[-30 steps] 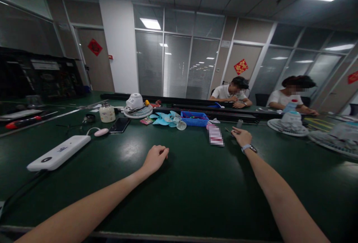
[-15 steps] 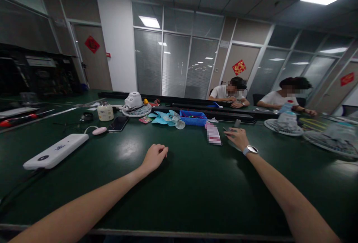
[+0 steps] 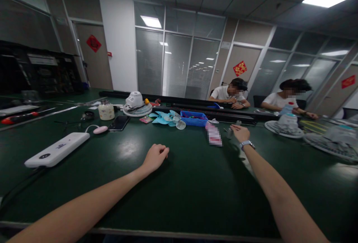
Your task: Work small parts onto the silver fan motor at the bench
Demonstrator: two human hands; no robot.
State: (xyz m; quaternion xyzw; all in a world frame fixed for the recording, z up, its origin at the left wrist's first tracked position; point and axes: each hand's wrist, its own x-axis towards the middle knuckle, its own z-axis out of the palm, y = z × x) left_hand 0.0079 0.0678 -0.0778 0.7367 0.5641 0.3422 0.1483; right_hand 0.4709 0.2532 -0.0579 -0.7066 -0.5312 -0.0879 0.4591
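My left hand [image 3: 155, 157] rests on the dark green table [image 3: 190, 183] in a loose fist and holds nothing. My right hand [image 3: 240, 133], with a watch on its wrist, reaches further out. Its fingertips close on a small grey cylinder [image 3: 229, 133] that stands just right of a pink pack [image 3: 214, 137]. A blue tray [image 3: 194, 118] and light blue fan blades [image 3: 167, 118] lie beyond, between my two hands.
At the left are a long white device [image 3: 56, 153], a pink oval piece [image 3: 100, 129], a phone [image 3: 119, 123], a jar [image 3: 106, 111] and a small white fan [image 3: 137, 105]. Fan guards [image 3: 283, 128] lie at the right. Two people [image 3: 231, 93] sit across the table.
My right hand has drawn its fingers together at the small grey cylinder, which now stands beside the pink pack. My left hand has stayed put.
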